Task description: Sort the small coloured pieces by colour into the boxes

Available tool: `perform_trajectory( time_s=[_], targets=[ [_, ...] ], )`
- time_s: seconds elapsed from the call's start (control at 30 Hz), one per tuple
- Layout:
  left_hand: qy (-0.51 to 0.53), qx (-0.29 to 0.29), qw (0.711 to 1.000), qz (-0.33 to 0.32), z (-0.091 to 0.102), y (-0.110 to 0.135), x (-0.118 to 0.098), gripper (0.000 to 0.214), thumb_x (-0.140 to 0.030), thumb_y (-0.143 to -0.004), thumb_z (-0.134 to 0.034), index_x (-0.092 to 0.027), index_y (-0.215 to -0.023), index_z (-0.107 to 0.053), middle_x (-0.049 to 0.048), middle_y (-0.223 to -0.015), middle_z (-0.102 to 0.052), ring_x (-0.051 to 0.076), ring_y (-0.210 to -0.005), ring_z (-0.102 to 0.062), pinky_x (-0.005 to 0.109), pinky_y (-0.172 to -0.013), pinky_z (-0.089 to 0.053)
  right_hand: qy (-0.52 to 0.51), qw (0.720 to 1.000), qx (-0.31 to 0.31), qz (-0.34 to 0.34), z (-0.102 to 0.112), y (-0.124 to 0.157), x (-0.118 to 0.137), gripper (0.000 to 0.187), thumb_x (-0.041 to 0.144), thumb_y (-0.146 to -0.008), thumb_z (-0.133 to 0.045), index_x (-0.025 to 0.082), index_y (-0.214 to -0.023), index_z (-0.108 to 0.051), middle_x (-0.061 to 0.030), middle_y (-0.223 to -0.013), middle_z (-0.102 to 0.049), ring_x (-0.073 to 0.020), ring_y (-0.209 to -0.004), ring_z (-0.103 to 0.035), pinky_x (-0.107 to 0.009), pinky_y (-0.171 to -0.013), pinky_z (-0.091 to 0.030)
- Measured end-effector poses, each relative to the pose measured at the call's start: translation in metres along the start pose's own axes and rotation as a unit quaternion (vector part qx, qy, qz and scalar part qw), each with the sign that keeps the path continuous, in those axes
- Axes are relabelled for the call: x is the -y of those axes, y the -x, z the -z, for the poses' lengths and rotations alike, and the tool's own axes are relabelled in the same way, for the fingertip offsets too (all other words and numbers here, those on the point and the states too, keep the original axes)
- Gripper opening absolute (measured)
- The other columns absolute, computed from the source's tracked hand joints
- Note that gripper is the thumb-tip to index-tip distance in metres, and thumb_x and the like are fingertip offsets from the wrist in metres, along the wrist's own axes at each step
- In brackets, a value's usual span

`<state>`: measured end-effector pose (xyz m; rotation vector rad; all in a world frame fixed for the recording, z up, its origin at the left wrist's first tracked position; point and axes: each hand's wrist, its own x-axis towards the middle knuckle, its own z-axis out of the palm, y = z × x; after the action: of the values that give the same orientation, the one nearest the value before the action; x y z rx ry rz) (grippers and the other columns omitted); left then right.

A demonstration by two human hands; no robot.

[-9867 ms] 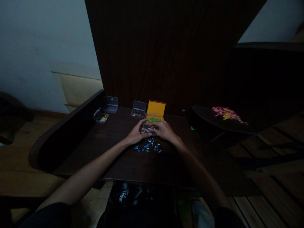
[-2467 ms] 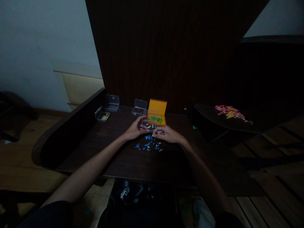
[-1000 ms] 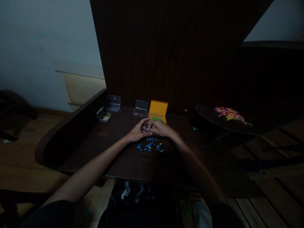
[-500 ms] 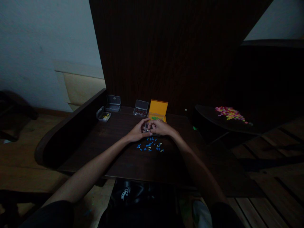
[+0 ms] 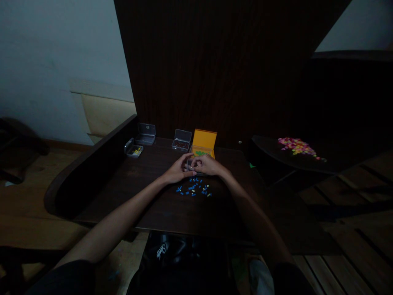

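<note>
My left hand [image 5: 175,173] and my right hand [image 5: 208,165] meet over a small clear box [image 5: 189,165] on the dark table [image 5: 147,196]. Curled left fingers hold the box's left side. The right fingers are bent together over the box, and what they pinch is too small and dark to make out. Just in front of the hands lie several loose blue and yellow pieces [image 5: 193,189]. Behind the hands stands an open orange box [image 5: 203,141] with green pieces inside.
At the back of the table stand a clear box with dark red pieces [image 5: 181,141], an open clear box [image 5: 145,134] and a small case with yellow pieces [image 5: 132,150]. A pile of colourful pieces [image 5: 295,146] lies on a round surface to the right. A raised wooden rail [image 5: 92,164] borders the left.
My right hand went from the loose pieces up to the clear box, where it stays. Over the last half second both hands have barely moved.
</note>
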<state>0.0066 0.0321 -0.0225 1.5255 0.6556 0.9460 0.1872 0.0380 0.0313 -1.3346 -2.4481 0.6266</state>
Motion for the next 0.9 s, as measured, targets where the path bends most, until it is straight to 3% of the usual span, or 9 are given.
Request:
perform_trajectory(
  time_s=[0.2, 0.4, 0.57, 0.7, 0.9],
  targets=[
    [0.005, -0.004, 1.0, 0.006, -0.001, 0.001, -0.003, 0.079, -0.021, -0.063, -0.082, -0.021, -0.132, -0.044, 0.0102, -0.121, -0.056, 0.011, -0.082, -0.06, 0.028, -0.075, -0.051, -0.017, 1.0, -0.004, -0.01, 0.001, -0.002, -0.001, 0.013, 0.014, -0.069, -0.07, 0.013, -0.081, -0.068, 0.0076, -0.056, -0.045, -0.007, -0.053, -0.04, -0.02, -0.054, -0.026],
    [0.001, -0.021, 1.0, 0.012, 0.002, 0.0, -0.003, 0.079, -0.019, -0.063, -0.081, -0.021, -0.132, -0.044, 0.0107, -0.119, -0.057, 0.011, -0.081, -0.06, 0.029, -0.075, -0.052, -0.11, 0.994, -0.022, 0.018, 0.005, 0.008, -0.005, 0.016, 0.028, -0.076, -0.066, 0.013, -0.081, -0.067, 0.0079, -0.052, -0.039, -0.0072, -0.05, -0.035, -0.02, -0.05, -0.024],
    [0.005, -0.049, 0.999, 0.016, 0.01, -0.004, 0.001, 0.079, -0.018, -0.061, -0.082, -0.021, -0.13, -0.045, 0.0104, -0.12, -0.056, 0.01, -0.079, -0.058, 0.027, -0.072, -0.051, -0.174, 0.983, 0.043, 0.032, 0.006, 0.024, -0.008, 0.029, 0.041, -0.074, -0.068, 0.013, -0.08, -0.069, 0.0066, -0.053, -0.041, -0.0068, -0.05, -0.034, -0.019, -0.048, -0.026],
    [-0.007, -0.083, 0.996, 0.017, 0.019, -0.008, 0.003, 0.08, -0.018, -0.059, -0.082, -0.021, -0.13, -0.045, 0.0104, -0.122, -0.053, 0.008, -0.077, -0.057, 0.026, -0.072, -0.05, -0.121, 0.987, 0.1, 0.02, 0.0, 0.03, -0.008, 0.025, 0.035, -0.076, -0.067, 0.011, -0.083, -0.073, 0.0062, -0.051, -0.043, -0.0064, -0.048, -0.036, -0.019, -0.048, -0.027],
    [-0.038, -0.103, 0.994, 0.011, 0.026, -0.01, 0.003, 0.08, -0.022, -0.06, -0.082, -0.02, -0.131, -0.045, 0.0109, -0.124, -0.052, 0.009, -0.077, -0.056, 0.026, -0.072, -0.05, -0.007, 0.997, 0.069, 0.021, -0.017, 0.028, -0.006, 0.014, 0.021, -0.077, -0.066, 0.013, -0.086, -0.075, 0.0049, -0.053, -0.052, -0.0058, -0.048, -0.04, -0.019, -0.052, -0.029]
  ],
)
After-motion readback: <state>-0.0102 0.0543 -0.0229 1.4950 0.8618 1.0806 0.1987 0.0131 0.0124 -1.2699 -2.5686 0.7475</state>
